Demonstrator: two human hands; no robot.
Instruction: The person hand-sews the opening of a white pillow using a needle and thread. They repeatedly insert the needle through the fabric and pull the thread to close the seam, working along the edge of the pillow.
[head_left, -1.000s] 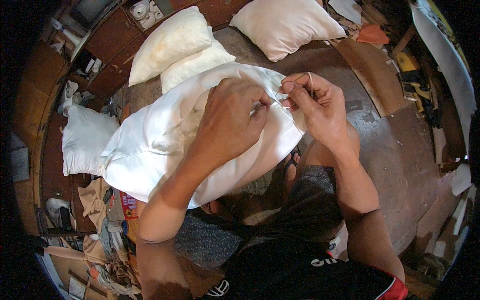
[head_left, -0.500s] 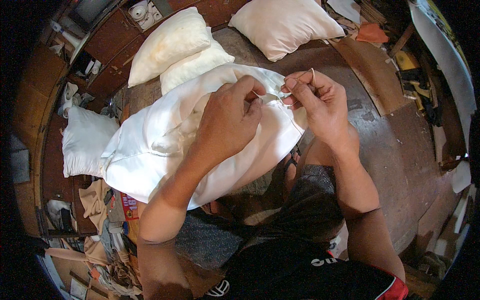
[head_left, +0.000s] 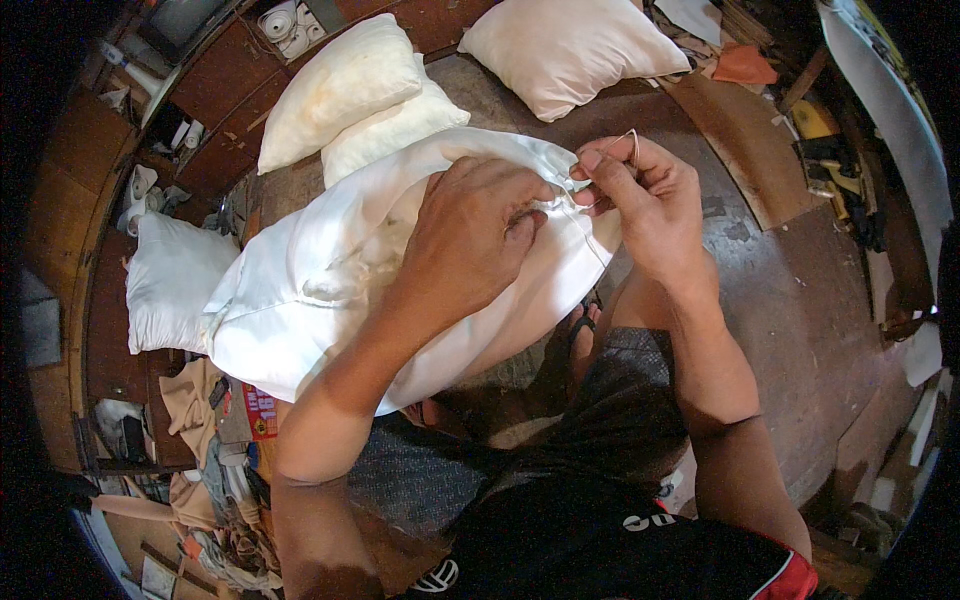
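Observation:
Across my lap lies a large white cushion cover (head_left: 270, 345), with stuffing showing through a gap (head_left: 335, 285) in its middle. My left hand (head_left: 478, 225) is closed, its curled fingertips pressed on the cover's edge near its right end. Just beside it, my right hand (head_left: 645, 205) pinches a thin pale thread (head_left: 634, 143), which loops up above the fingers. Part of the cloth edge runs between the two hands, and the right fingertips touch it. Whether a needle is in the right fingers is too small to tell.
Two cream pillows (head_left: 335, 90) overlap beyond the cover, and another pillow (head_left: 570, 55) lies at the far right. A smaller white pillow (head_left: 180, 285) stands at the left. Brown cardboard (head_left: 740, 150), fabric scraps (head_left: 195, 410) and wooden drawers (head_left: 225, 85) surround the floor.
My left hand has shifted right along the cover's edge, closer to my right hand. The right hand has moved slightly right with the thread loop. The pillows stay put.

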